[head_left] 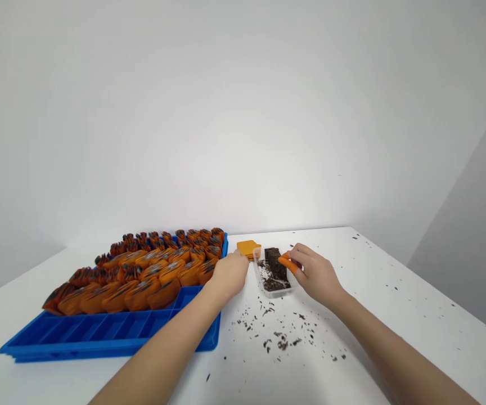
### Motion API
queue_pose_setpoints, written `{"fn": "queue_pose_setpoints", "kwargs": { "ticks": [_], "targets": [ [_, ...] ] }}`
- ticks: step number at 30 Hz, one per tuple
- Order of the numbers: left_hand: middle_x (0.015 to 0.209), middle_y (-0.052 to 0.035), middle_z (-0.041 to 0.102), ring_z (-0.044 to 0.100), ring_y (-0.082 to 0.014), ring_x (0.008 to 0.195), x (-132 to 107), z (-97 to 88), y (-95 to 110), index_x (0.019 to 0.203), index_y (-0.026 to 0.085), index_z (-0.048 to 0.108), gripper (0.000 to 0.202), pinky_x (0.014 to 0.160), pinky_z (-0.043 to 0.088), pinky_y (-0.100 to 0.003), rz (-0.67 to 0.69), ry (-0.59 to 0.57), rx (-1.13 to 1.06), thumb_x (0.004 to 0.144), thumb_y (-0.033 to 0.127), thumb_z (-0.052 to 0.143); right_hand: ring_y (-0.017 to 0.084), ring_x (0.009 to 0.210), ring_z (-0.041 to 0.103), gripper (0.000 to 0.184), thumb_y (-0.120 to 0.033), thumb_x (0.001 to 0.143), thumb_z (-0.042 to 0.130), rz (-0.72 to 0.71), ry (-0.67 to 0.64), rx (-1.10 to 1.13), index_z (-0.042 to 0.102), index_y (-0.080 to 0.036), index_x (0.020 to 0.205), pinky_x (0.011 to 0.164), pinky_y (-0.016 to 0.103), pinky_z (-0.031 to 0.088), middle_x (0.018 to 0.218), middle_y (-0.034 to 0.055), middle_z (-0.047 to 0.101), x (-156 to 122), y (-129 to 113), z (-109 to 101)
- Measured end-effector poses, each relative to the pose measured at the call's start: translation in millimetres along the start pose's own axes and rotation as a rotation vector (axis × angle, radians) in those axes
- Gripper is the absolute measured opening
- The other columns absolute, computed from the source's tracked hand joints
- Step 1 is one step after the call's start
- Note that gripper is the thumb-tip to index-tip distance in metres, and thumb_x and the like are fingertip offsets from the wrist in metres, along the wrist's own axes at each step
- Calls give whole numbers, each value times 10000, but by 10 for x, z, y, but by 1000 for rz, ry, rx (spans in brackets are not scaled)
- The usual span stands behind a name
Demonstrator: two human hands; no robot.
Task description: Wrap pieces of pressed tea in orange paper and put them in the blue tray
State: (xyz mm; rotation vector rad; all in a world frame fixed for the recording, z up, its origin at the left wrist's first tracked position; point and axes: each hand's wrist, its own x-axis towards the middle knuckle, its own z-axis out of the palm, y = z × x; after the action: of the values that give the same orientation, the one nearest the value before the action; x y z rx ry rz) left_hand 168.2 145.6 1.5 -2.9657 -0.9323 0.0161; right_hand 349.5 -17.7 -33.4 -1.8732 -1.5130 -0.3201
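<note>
My right hand [314, 275] is over the right side of a clear plastic tub [282, 293], with orange covers on its thumb and forefinger. These two fingers are pinched close together at the dark brown block of pressed flakes [275, 263] in the tub; anything between them is too small to make out. Loose brown flakes lie around the block. My left hand [230, 275] is curled in beside a small stack of orange cards [248, 248], left of the tub. Its fingertips are mostly hidden, so what they hold cannot be seen.
A blue compartment tray [112, 334] stands on the left, its back rows packed with orange and black folded packets [129, 295]. Dark flakes [283, 342] are scattered over the white table [352, 264]. A white wall rises behind.
</note>
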Motion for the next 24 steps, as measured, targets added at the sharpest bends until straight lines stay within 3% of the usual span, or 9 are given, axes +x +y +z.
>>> {"fn": "queue_pose_setpoints", "kwargs": {
  "ticks": [5,10,16,24],
  "targets": [
    [1355,-118,683,711,-274,1141,495,88,37,1338,177,668,343,956,629,-479,-76,-27,1,1046,354,709,168,710,600,292,-380,1109,481,6,-4,0,681,-264,930,605,305,438,947,22,663,-5,6,-5],
    [1375,-122,673,703,-285,1165,764,189,59,1357,175,658,367,971,623,-497,-89,-56,0,1044,357,711,167,717,598,287,-346,1102,471,20,-8,-15,677,-258,924,601,297,434,953,25,661,-3,-23,-22],
    [1351,-116,685,709,-275,1144,806,224,17,1340,180,668,346,964,625,-486,-90,-98,18,1048,362,705,162,705,593,243,-317,1072,511,31,-27,-26,656,-247,891,582,295,393,922,22,655,7,-52,-46],
    [1326,-114,695,717,-268,1118,612,153,-75,1328,172,672,340,949,631,-480,-120,-102,43,1050,365,702,151,744,591,161,-243,1020,565,66,-86,-7,635,-239,875,614,285,385,949,2,658,12,-63,-58]
  ]
}}
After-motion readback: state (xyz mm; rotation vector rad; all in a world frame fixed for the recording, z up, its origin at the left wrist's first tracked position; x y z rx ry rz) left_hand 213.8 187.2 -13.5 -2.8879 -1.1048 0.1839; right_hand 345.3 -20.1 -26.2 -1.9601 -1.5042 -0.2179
